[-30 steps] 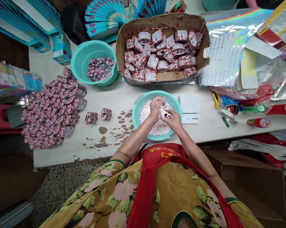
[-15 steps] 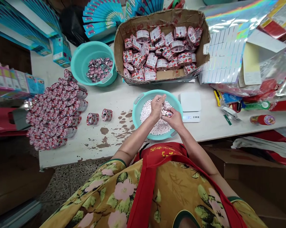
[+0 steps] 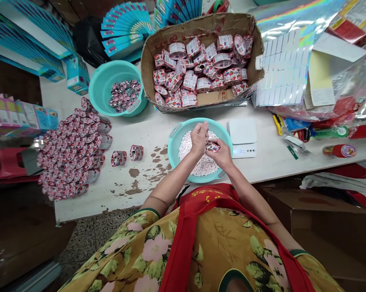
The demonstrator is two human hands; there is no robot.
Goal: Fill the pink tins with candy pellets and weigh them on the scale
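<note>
My right hand [image 3: 221, 153] has its fingers wrapped round a small red-and-white printed container [image 3: 212, 147], held over a turquoise basin [image 3: 173, 152]. Against the container's left side, my left hand [image 3: 199, 138] is raised with its fingers curled together; what is inside them is hidden. Small pale pink pieces [image 3: 203, 165] fill the middle of the basin beneath both hands. Two similar printed containers stand on the table to the left, one [image 3: 136, 153] closer to the basin and the other [image 3: 118, 158] beside it.
A cardboard box [image 3: 146, 61] of printed containers stands behind the basin. Left of it is a turquoise tub [image 3: 94, 87] with small metallic-and-pink pieces. Many containers are stacked [image 3: 70, 154] at the far left. A white scale [image 3: 242, 132] sits right of the basin, near a red-labelled jar [image 3: 348, 151].
The whole view has shifted slightly. My left hand's fingers have drawn closer together and point more upward, while my right hand still holds the printed container.
</note>
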